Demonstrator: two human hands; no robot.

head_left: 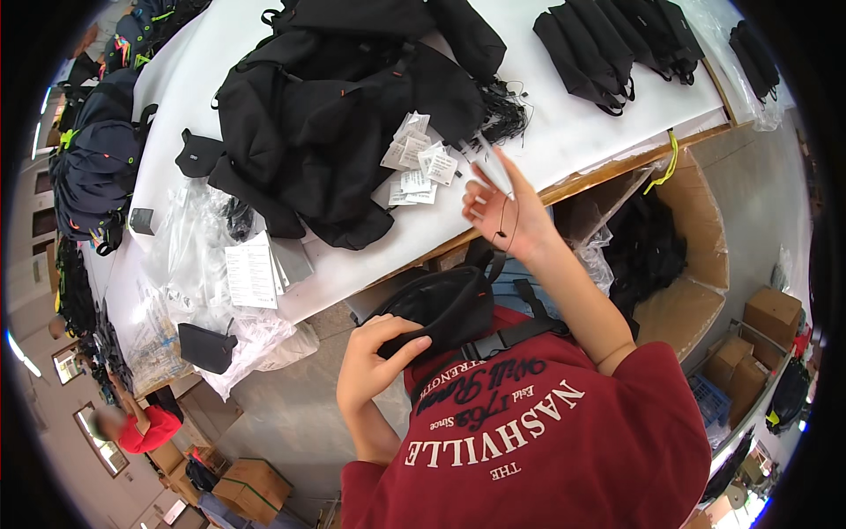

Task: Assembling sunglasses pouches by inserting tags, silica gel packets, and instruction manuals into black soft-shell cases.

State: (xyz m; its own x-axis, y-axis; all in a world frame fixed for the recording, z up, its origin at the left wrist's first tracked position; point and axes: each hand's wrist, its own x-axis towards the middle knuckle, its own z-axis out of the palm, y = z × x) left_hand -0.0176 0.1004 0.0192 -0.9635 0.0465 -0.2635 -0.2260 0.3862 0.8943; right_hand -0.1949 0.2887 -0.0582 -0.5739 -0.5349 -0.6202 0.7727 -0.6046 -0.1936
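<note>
My left hand (377,353) is closed on the edge of a small black fabric bag (458,304), with the thumb outside the rim. The bag hangs against my front, below the table's near edge, beside a strap with a black buckle (493,341). My right hand (515,212), raised by the table edge, pinches a pale hang tag (495,172) with a thin black cord dangling over the palm. Close to that hand lie several loose white tags (426,167) and a tangle of black cords (505,110).
Black bags (304,132) are heaped on the white table (344,273); more lie in a row (608,53) at the far right. Printed sheets (254,271) and clear plastic bags are at the left. An open carton (696,238) stands under the table. A person in red (157,429) is at the lower left.
</note>
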